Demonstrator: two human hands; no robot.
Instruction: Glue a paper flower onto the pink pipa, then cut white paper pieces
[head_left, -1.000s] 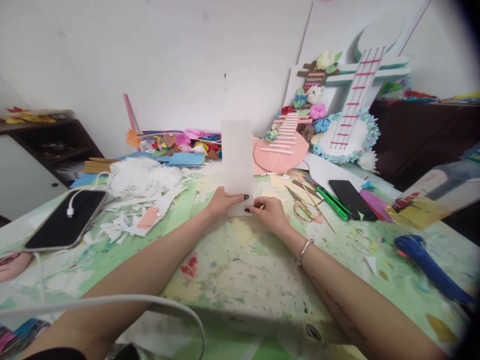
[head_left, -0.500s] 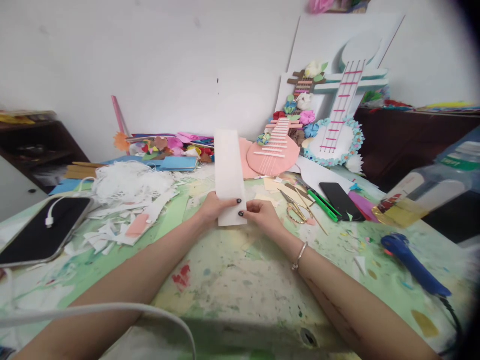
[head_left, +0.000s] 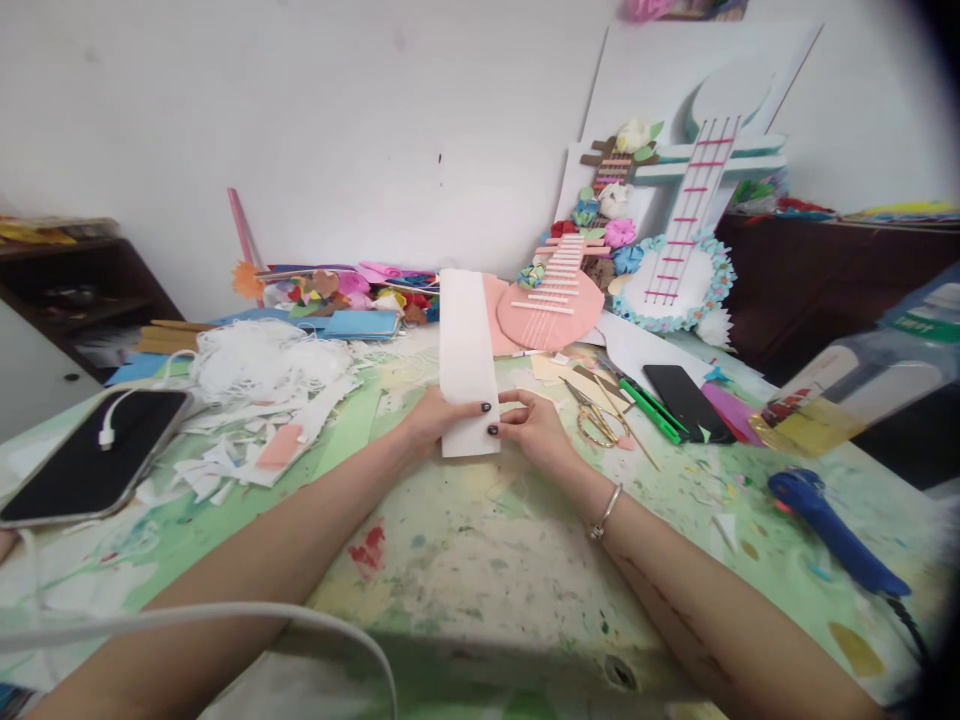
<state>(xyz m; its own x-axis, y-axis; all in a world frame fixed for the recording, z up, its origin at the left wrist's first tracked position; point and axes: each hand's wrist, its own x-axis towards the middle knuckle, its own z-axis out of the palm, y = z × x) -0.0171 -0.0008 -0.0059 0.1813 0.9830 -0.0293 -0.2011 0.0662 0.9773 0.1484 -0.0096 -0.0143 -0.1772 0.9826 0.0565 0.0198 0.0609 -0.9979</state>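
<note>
A white strip of folded paper (head_left: 468, 345) stands upright above the middle of the table. My left hand (head_left: 439, 420) grips its lower left part, thumb across the front and the other fingers hidden behind. On the right edge, my right hand (head_left: 531, 428) pinches the paper near its bottom corner between thumb and fingers. Behind the strip lies a pink paper lute-shaped craft (head_left: 551, 305) with pale bars and strings. Gold-handled scissors (head_left: 596, 425) rest to the right of my right hand.
To the left are a tablet (head_left: 90, 460) with a white cable, a heap of white string (head_left: 262, 365) and paper scraps. On the right lie a black phone (head_left: 686, 400), green pens (head_left: 649, 408), a blue glue gun (head_left: 840, 530) and a bottle (head_left: 847, 380) of yellow liquid.
The whole scene has shifted slightly right in view. My right fingers have spread a little more at the paper's edge; both hands keep holding the strip.
</note>
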